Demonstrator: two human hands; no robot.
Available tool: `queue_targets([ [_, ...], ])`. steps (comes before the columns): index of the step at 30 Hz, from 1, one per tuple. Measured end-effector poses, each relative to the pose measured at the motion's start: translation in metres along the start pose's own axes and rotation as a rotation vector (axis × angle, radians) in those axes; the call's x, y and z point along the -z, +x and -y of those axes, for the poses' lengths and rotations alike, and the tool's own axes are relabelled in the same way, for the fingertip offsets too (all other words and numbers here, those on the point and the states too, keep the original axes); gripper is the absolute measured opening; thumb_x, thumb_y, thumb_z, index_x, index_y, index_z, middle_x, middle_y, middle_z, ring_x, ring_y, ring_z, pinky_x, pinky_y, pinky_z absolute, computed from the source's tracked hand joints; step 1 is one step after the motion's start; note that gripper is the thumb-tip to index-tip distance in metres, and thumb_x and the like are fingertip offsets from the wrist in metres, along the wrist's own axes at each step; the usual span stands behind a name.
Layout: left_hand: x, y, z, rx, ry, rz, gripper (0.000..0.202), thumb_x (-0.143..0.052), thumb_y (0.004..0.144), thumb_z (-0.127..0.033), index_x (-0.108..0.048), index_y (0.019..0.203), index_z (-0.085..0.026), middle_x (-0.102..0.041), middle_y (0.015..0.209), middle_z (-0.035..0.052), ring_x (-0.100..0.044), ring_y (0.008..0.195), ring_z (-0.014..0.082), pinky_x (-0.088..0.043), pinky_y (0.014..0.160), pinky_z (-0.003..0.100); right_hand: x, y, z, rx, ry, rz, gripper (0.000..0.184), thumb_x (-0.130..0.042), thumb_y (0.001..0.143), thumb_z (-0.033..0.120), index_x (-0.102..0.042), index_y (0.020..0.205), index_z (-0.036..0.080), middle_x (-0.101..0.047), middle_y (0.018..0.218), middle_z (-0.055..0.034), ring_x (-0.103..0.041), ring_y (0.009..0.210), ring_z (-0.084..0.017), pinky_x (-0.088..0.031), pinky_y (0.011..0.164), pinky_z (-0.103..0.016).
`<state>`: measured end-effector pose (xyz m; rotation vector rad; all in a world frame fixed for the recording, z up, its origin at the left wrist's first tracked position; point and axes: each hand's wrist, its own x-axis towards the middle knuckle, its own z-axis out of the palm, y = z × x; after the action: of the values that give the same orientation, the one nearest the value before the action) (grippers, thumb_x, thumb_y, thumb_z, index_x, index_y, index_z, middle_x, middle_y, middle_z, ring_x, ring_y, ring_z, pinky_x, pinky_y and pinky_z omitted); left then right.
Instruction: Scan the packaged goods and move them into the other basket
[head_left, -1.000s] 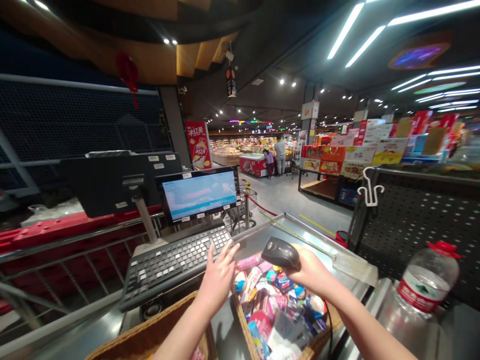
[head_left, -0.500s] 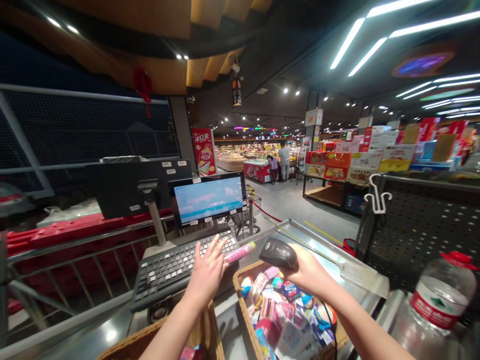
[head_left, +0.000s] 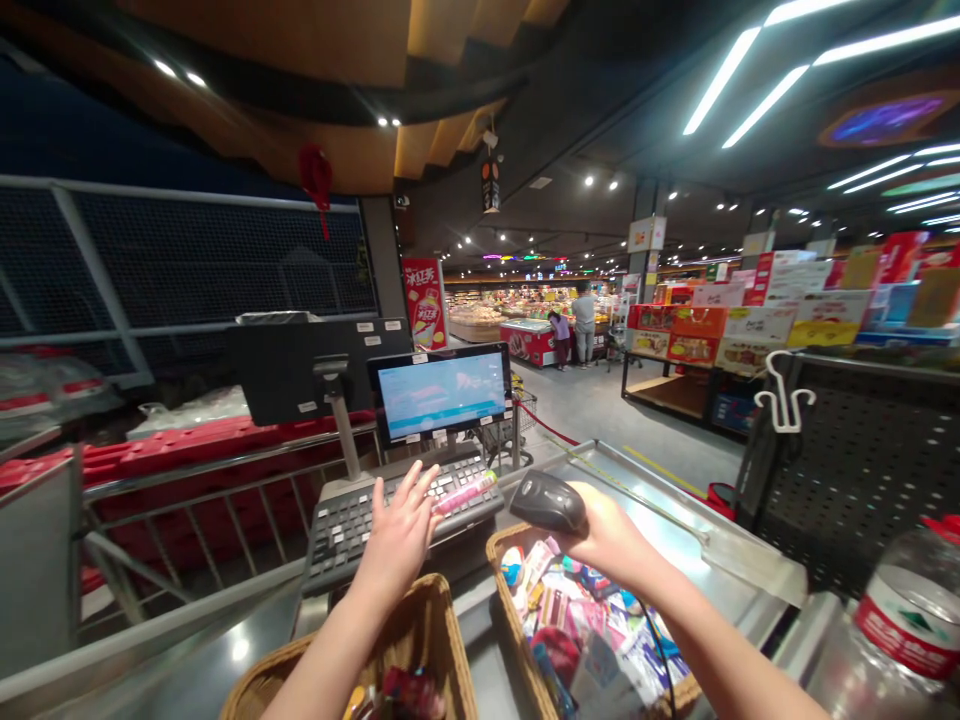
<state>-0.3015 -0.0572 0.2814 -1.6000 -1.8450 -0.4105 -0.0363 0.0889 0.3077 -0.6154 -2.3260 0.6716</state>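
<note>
Steel checkout counter (head_left: pixel 660 510), left fingers (head_left: pixel 405 495) spread open beside pink tube (head_left: pixel 465 492), right fingers (head_left: pixel 579 522) clasping barcode scanner (head_left: pixel 547 502).

Barcode scanner (head_left: pixel 547 503): was glossy black.
Tube (head_left: pixel 465 492): was pink with pale bands.
Wicker basket (head_left: pixel 517 625): was a woven honey-tan.
Keyboard (head_left: pixel 360 525): was black with pale grey keys.
Bottle label (head_left: pixel 907 625): was red and white.
Pegboard (head_left: pixel 847 490): was black, dotted with white.
Banner (head_left: pixel 424 300): was red and yellow.
</note>
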Motion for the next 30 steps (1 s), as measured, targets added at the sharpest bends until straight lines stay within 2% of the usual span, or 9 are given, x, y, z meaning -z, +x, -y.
queue_targets([
  [10, 0.016, -0.026, 0.021, 0.046, 0.029, 0.019, 0.022, -0.044, 0.092, -0.022, -0.066, 0.087, -0.021, -0.053, 0.141, 0.0065, -0.041, 0.135, 0.0291, -0.009, 0.113, 0.066, -0.019, 0.001, 0.033, 0.069, 0.012, 0.035, 0.034, -0.060, 0.068, 0.014, -0.068, 0.101, 0.018, -0.070, 0.105, -0.0081, -0.064, 0.097, -0.026, -0.050, 0.085, -0.036],
  [19, 0.028, -0.048, 0.035, 0.071, 0.040, 0.047, 0.021, -0.045, 0.093, -0.024, -0.065, 0.090, -0.022, -0.051, 0.142, 0.0051, -0.040, 0.136, 0.0286, -0.007, 0.114, 0.065, -0.040, -0.003, 0.046, 0.061, -0.010, 0.054, 0.033, -0.060, 0.067, 0.013, -0.067, 0.099, 0.019, -0.070, 0.100, -0.0068, -0.063, 0.095, -0.025, -0.049, 0.082, -0.035],
  [25, 0.036, -0.062, 0.043, 0.080, 0.045, 0.040, 0.020, -0.045, 0.093, -0.024, -0.065, 0.090, -0.022, -0.051, 0.143, 0.0054, -0.041, 0.136, 0.0286, -0.006, 0.114, 0.064, -0.048, -0.009, 0.059, 0.059, 0.000, 0.074, 0.025, -0.057, 0.068, 0.013, -0.064, 0.091, 0.019, -0.069, 0.092, -0.0048, -0.063, 0.087, -0.022, -0.048, 0.076, -0.030],
  [30, 0.041, -0.075, 0.050, 0.076, 0.058, 0.065, 0.018, -0.046, 0.093, -0.023, -0.065, 0.093, -0.022, -0.048, 0.145, 0.0057, -0.039, 0.137, 0.0281, -0.004, 0.114, 0.064, -0.052, -0.013, 0.069, 0.036, 0.005, 0.101, 0.025, -0.056, 0.068, 0.014, -0.063, 0.091, 0.017, -0.069, 0.092, -0.0054, -0.063, 0.087, -0.022, -0.048, 0.075, -0.030],
])
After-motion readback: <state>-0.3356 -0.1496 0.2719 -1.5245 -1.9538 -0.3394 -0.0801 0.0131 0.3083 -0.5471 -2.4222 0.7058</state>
